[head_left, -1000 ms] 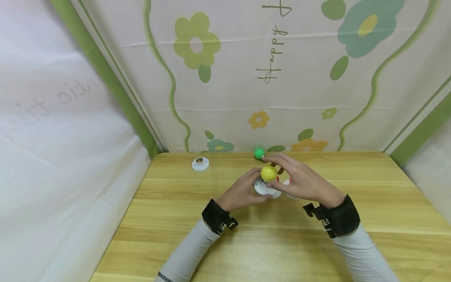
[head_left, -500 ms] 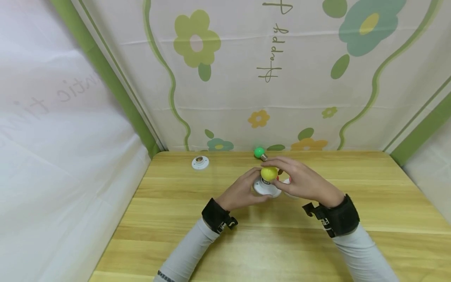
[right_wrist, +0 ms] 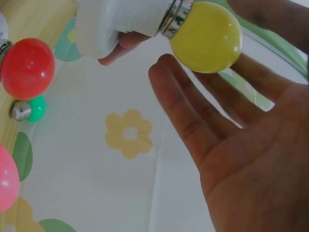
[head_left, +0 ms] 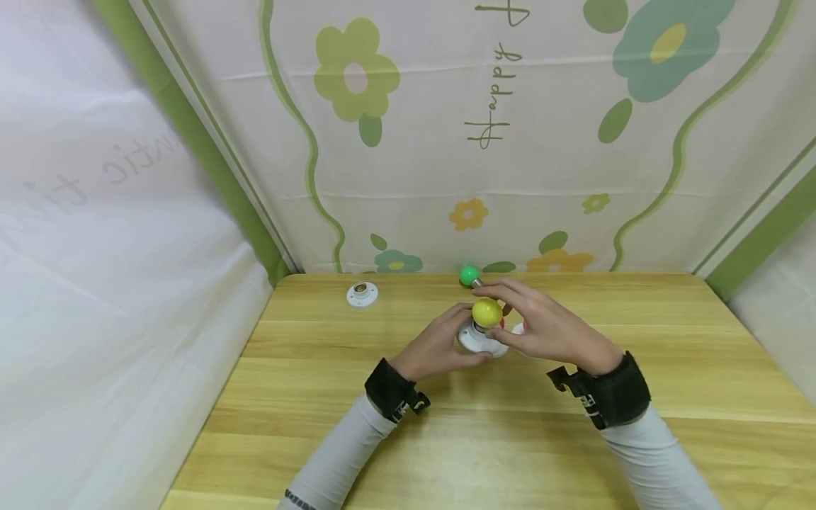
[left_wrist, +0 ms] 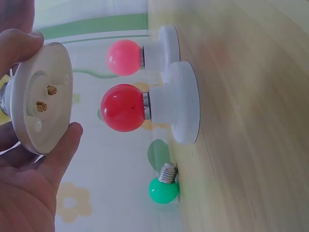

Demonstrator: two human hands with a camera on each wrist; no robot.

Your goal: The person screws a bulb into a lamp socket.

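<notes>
R hand [head_left: 548, 322] slightly wider vs bef., fingers [right_wrist: 183, 116] spread abt yellow bulb [head_left: 487, 313]; L hand [head_left: 433, 347] pinching wht socket [left_wrist: 57, 113]

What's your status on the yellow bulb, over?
Left hand holding white socket above table. Right hand around yellow bulb, grip firmness unclear; metal base partly showing. Red bulb close by, nothing seen blocking.

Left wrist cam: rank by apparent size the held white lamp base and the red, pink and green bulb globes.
1. White lamp base
2. Red globe
3. Pink globe
4. Green globe
Apparent size only; distances from the camera differ, so true globe sizes are unsure.
</notes>
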